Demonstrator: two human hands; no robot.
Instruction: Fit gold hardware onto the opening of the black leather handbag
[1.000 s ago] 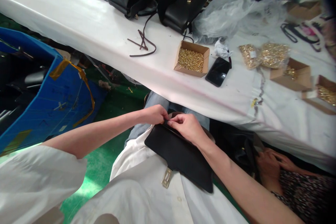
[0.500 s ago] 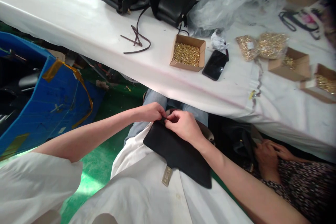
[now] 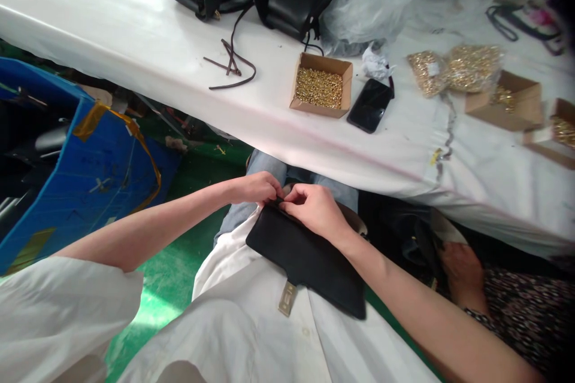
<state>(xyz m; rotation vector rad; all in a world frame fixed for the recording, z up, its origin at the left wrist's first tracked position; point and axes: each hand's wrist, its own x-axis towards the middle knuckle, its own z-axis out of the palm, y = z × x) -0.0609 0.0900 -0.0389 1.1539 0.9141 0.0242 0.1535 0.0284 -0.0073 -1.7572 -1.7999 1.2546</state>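
Two hands are working the far edge of a black bag (image 3: 309, 257).
Left hand (image 3: 256, 187) and right hand (image 3: 317, 210) are pinching it, perhaps seating a fitting; its clasp (image 3: 286, 298) is already hanging attached.

Overhanging table (image 3: 157, 54) just beyond black bag (image 3: 309, 257)
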